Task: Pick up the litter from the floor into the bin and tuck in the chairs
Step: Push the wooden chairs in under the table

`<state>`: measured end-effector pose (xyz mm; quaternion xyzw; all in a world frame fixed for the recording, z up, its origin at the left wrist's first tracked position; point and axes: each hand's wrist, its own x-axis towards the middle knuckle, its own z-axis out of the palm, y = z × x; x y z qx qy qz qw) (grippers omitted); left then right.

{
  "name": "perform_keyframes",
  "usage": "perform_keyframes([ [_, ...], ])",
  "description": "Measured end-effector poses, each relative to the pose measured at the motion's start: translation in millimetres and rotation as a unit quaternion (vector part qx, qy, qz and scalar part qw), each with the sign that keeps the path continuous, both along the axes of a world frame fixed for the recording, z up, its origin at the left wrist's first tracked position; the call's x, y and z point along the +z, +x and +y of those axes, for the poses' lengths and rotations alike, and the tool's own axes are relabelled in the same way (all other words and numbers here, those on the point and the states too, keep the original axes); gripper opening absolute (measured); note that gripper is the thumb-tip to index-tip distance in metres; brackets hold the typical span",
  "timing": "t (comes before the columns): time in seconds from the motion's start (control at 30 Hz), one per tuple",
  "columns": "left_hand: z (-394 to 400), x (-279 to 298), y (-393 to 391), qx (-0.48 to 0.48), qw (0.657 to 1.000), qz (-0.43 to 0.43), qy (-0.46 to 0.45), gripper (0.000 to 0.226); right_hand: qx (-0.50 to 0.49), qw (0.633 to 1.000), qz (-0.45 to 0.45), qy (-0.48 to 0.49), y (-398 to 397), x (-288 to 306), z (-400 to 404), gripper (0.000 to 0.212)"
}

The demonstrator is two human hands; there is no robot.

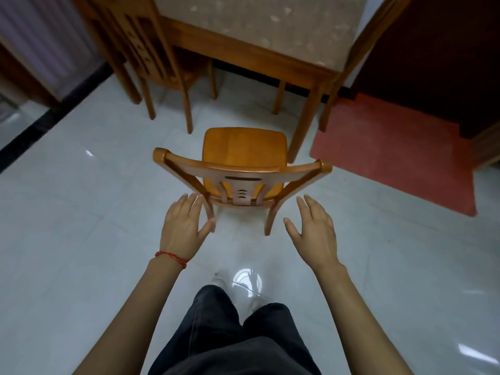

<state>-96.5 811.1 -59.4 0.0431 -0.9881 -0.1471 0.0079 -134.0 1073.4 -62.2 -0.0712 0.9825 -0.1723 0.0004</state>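
From the head view, the pulled-out chair stands clear of the table, its seat facing the table's near edge and its front close to the table's near right leg, so it is not yet tucked in. Both hands are empty with fingers spread: the left hand is at the chair's left back post, its thumb seeming to touch the rear leg, though real contact is hard to confirm; the right hand hovers just beside the right post, apart from it. The main risk, as I judge it, is the line of the push: the chair sits toward the table's right end, so a straight shove could drive the seat or a front leg into that table leg. An uneven push could also swing the chair sideways on the glossy floor. Fingers wrapped around the posts could be pinched against the table edge. No litter or bin shows anywhere around the chair. The chair's front legs are hidden beneath its seat, a second chair left of the table is cut off at the top, and only a post of another shows at the table's right.
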Motion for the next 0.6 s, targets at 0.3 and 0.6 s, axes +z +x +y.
perform_keyframes([
  [0.3,14,9,-60,0.223,0.947,0.049,0.227,0.053,-0.162,0.949,-0.067,-0.261,-58,6,-40,0.045],
  [0.6,17,1,-103,0.328,0.869,0.047,0.367,0.039,-0.268,0.878,-0.125,-0.377,-96,-6,-63,0.04],
])
